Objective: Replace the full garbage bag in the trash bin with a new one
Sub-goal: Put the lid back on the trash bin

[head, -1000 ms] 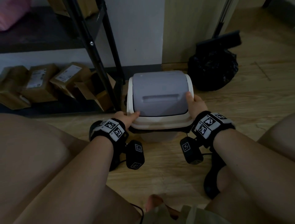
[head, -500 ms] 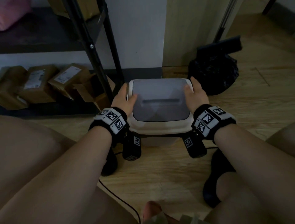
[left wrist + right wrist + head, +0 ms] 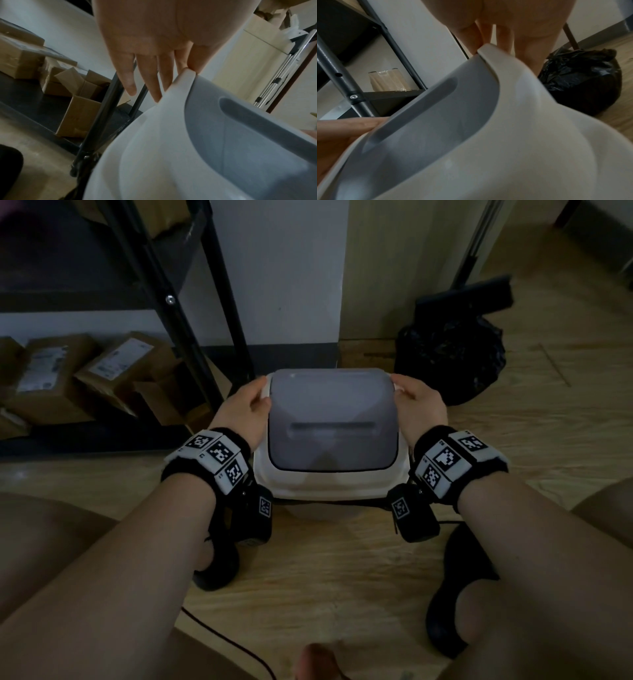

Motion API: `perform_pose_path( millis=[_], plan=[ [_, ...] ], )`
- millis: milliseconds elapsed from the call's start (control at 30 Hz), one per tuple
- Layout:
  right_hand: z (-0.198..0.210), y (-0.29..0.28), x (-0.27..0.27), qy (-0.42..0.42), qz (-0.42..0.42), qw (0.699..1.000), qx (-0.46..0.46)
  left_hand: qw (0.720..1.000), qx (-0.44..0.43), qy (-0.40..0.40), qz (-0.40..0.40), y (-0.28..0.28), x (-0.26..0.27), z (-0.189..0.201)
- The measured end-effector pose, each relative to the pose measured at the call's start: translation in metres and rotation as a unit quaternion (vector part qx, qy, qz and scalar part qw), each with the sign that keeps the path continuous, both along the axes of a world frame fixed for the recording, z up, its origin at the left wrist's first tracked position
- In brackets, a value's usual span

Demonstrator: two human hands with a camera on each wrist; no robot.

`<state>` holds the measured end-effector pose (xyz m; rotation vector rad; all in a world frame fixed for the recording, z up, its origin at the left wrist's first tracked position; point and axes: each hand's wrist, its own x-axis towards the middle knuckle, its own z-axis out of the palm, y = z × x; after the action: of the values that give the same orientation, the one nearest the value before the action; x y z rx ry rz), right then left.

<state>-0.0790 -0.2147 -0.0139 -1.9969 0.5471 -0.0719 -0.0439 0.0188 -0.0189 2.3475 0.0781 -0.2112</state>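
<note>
The trash bin stands on the wood floor in front of me, capped by a white lid frame (image 3: 329, 484) with a grey swing flap (image 3: 329, 412) lying level. My left hand (image 3: 245, 409) lies along the lid's far left corner. Its fingers (image 3: 147, 75) run straight down outside the rim (image 3: 154, 135) and its thumb rests on top. My right hand (image 3: 418, 402) mirrors it at the far right corner, fingers straight behind the rim (image 3: 530, 121). A full, tied black garbage bag (image 3: 452, 357) sits on the floor behind the bin to the right, also in the right wrist view (image 3: 583, 81).
A black metal shelf leg (image 3: 191, 337) stands close to the bin's left, with cardboard boxes (image 3: 113, 371) under the shelf. A dark dustpan (image 3: 472, 292) leans behind the bag. My feet in black slippers (image 3: 455, 594) and a cable (image 3: 222, 642) are on the near floor.
Both hands slid from the lid's near corners along its sides to the far corners. The grey flap, bulging upward a second ago, now lies flat.
</note>
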Motion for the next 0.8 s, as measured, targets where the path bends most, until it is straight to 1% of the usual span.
perform_pose_path(
  millis=[167,300,400,467,533,633,733,800],
  plan=[
    [-0.001,0.001,-0.003,-0.002,0.004,1.000,-0.002,1.000,-0.018,0.009,0.001,-0.003,-0.007,0.000],
    [-0.004,0.004,-0.010,0.009,0.007,1.000,0.019,0.997,-0.038,0.043,0.044,-0.007,-0.027,-0.005],
    [-0.007,0.008,-0.021,0.037,0.021,0.999,-0.008,0.996,-0.052,0.059,0.050,-0.010,-0.041,-0.009],
    [-0.011,0.013,-0.030,0.048,0.032,0.998,-0.017,0.997,-0.036,0.059,0.043,-0.011,-0.047,-0.009],
    [-0.017,0.015,-0.038,0.047,0.043,0.998,-0.017,0.998,0.000,0.054,0.015,-0.010,-0.051,-0.010],
    [-0.024,0.010,-0.043,0.046,0.069,0.996,-0.017,0.996,0.045,0.078,-0.023,-0.008,-0.059,-0.010],
    [-0.027,0.010,-0.044,0.102,0.106,0.986,-0.077,0.994,0.057,0.092,-0.027,-0.006,-0.064,-0.011],
    [-0.028,0.010,-0.044,0.111,0.113,0.983,-0.093,0.993,0.079,0.086,-0.034,-0.004,-0.065,-0.011]
  ],
)
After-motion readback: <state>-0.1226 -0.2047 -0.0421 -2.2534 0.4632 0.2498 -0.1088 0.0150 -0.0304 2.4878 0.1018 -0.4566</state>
